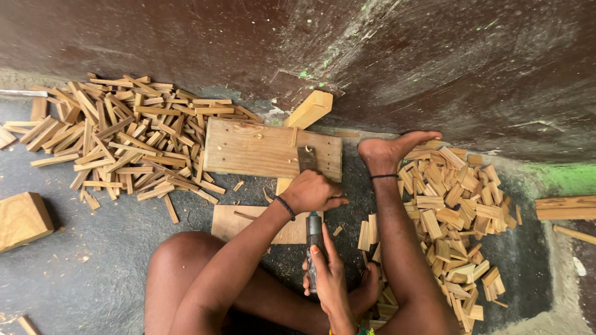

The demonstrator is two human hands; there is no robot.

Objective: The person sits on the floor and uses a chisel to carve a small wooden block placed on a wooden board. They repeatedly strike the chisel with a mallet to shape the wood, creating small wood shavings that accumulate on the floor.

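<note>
A person sits on the grey floor (105, 248) with legs spread, working against a dark wall (434, 62). At centre frame the left hand (310, 192) is closed in a fist over something small on the near edge of a board (261, 149); what it holds is hidden by the fingers. A dark metal blade (307, 159) stands on the board just above that hand. Below it, the right hand (328, 273) wraps around a dark tool handle (315, 239) pointing up toward the left hand. A second, thinner board (233, 222) lies under the forearm. A block (309, 110) leans against the wall just above the first board. A heap of split sticks (124, 133) fills the upper left; a pile of short blocks (453, 211) lies at the right beside the bare foot (391, 151). A larger block (22, 220) sits at the left edge.
</note>
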